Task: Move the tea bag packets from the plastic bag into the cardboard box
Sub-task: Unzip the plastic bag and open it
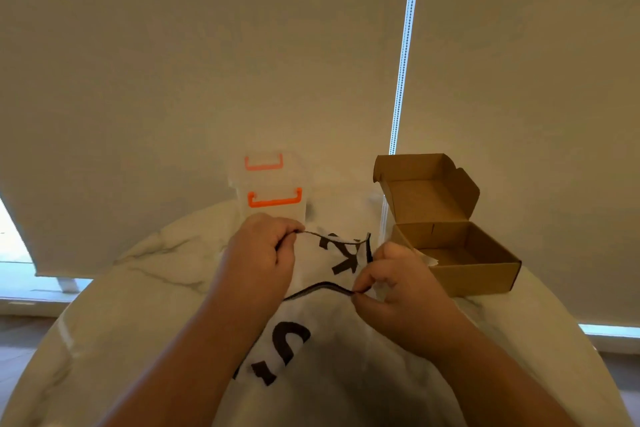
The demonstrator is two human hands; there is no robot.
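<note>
Both hands are on the white plastic bag point(346, 357), which lies on the round marble table point(138, 288) right in front of the person. The left hand point(263, 253) has its fingers curled in, pinching the far edge of the bag's mouth. The right hand point(398, 291) pinches the near edge between thumb and fingertips, the other fingers tucked under. The two dark-trimmed edges are spread apart, so the mouth gapes, but what's inside is hidden from this angle and no tea bag packets can be made out.

There's bold dark brown lettering on the bag. A "K" shows on the far panel between the hands, and a curved stroke like a "U" with another fragment sits low on the near panel. The creases break it up and the full word can't be read.

Just to the right of the bag stands the cardboard box point(478, 270), plain brown, no print showing, its hinged lid point(426, 191) up. Something pale peeks from its near-left corner; I can't tell what.

Behind the left hand stands a clear storage container point(273, 198) with orange handles. Cream roller blinds point(207, 62) fill the background, a bead chain point(405, 52) hanging down.
</note>
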